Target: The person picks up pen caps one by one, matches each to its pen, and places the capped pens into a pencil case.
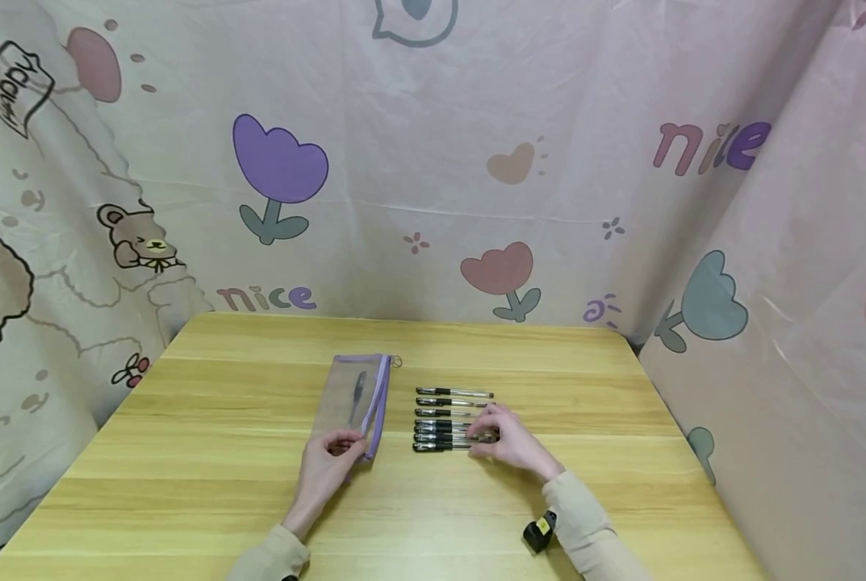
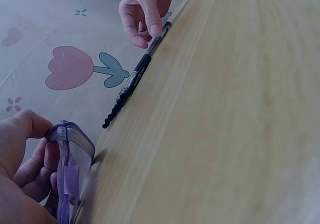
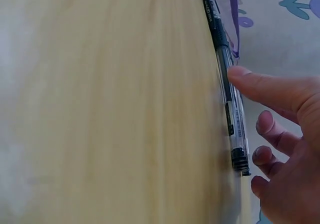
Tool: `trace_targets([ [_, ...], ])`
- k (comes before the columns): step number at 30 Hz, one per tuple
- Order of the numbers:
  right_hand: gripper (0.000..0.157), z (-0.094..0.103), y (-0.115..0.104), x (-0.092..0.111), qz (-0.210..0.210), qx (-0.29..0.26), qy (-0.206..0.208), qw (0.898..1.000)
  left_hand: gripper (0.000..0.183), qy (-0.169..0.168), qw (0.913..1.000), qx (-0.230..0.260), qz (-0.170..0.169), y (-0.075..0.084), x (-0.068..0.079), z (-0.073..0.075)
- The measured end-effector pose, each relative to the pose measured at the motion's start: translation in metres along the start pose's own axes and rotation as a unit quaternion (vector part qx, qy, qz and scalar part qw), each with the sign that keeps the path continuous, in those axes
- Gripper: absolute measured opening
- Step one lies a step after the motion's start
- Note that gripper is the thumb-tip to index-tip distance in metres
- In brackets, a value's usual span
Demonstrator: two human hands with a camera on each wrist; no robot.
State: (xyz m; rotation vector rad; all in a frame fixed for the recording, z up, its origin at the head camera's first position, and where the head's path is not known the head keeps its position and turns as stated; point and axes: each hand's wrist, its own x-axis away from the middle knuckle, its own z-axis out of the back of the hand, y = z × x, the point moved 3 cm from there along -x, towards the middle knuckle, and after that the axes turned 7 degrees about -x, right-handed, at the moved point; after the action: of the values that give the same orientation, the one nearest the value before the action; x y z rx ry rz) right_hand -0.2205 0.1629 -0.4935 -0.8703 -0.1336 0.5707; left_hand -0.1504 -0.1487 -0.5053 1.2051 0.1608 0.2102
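Pens (image 1: 440, 424), below centre: right hand (image 1: 507, 440) at them, fingers apart; left hand (image 1: 322, 468) pinches pouch (image 1: 341, 399), lower left of centre. Likely step: picking 1; next needs a pinch.

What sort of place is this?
Probably a small indoor desk space, curtained off: printed cloth hangs around a wood-grain table, where a row of pens lies beside a zip pouch.

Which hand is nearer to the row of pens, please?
Right. The right hand is at the clear ends of the pens; the left hand is farther, left of them, holding the pouch.
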Motion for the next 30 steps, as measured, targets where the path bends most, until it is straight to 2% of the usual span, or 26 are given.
trace_targets([
  [10,0.017,-0.0028,-0.0022,-0.0017,-0.006,-0.014,0.001,1.000,0.017,-0.002,1.0000,0.005,0.003,0.0008,-0.0001,0.0006],
  [24,0.013,-0.0083,-0.0007,-0.0045,-0.004,0.026,0.018,0.999,0.016,-0.002,1.0000,0.007,0.005,0.0001,-0.0008,0.0001],
  [30,0.011,-0.0093,-0.0013,-0.0060,0.012,0.042,0.024,0.999,0.016,-0.003,1.0000,0.007,0.004,0.0006,-0.0001,0.0000],
])
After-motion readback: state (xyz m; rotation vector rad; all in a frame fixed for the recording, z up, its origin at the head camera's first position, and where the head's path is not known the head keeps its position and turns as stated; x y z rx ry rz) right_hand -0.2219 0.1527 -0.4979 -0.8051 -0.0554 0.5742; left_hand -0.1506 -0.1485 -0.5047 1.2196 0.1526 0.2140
